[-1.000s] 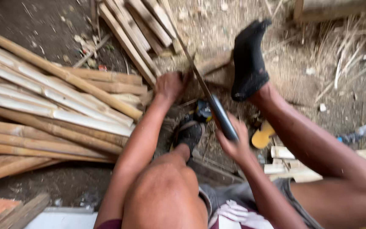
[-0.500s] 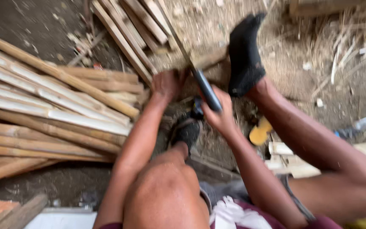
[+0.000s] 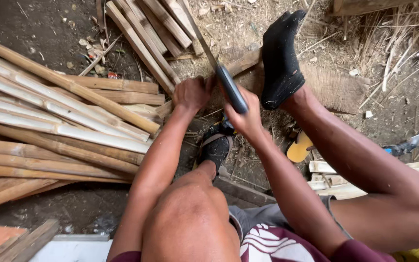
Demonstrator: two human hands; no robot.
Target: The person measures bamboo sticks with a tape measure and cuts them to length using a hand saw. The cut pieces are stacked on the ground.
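Bamboo strip (image 3: 241,62) mostly hidden under left hand (image 3: 192,93); right hand (image 3: 248,119) clenched around knife (image 3: 231,90).

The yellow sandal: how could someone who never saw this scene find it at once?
Start at the raised foot in the black sock. Follow that leg down to the dirt beneath the calf: the yellow sandal lies there. It is the only yellow, rounded thing among pale bamboo slats.

One camera only, up on the head, looking steeply down past the knee (image 3: 190,218) at the dirt ground (image 3: 40,29). It sits close: arms fill the lower edge, split sticks (image 3: 64,121) reach the left edge.
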